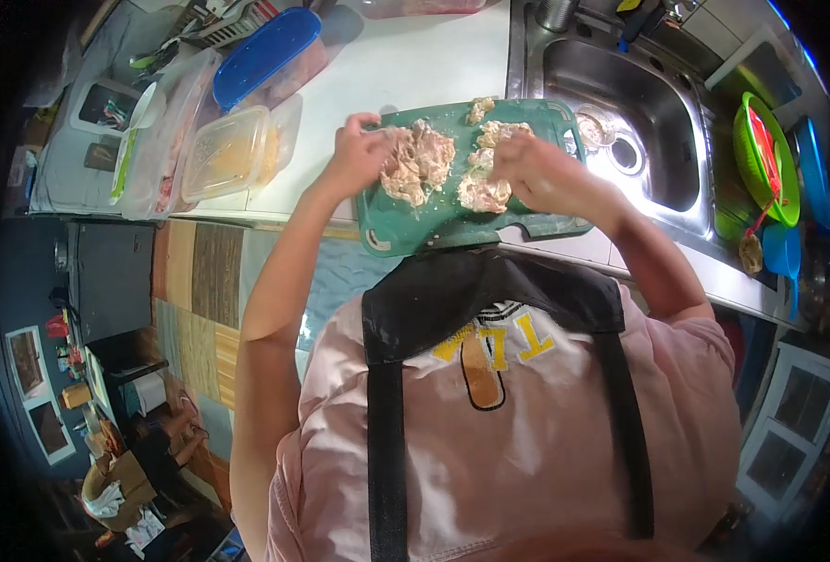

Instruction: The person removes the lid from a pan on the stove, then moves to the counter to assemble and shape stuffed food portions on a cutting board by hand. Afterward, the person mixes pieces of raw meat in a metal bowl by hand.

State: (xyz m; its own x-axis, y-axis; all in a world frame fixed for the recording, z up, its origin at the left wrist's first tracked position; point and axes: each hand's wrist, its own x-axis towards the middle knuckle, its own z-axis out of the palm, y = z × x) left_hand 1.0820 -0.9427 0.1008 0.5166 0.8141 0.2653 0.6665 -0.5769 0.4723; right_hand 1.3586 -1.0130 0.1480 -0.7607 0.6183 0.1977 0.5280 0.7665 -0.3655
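Note:
A green cutting board (443, 225) lies at the counter's front edge, its right end reaching over the sink's rim. On it are a larger heap of pale, coated pieces that look like raw meat (420, 164) at the left and a looser group (483, 192) at the right. My left hand (363, 155) is at the left heap's edge, fingers bent and partly apart, apparently holding nothing. Over the right group is my right hand (537, 173), its fingers drawn together and blurred; whatever they hold is hidden. One small piece (480, 110) lies near the board's far edge.
Left on the counter stand a blue-lidded container (267, 58), a clear lidded box (228, 155) and a larger clear container (176, 140). The steel sink (705, 159) is at the right, beside a green basket (748, 140). Another person (167, 440) is at lower left.

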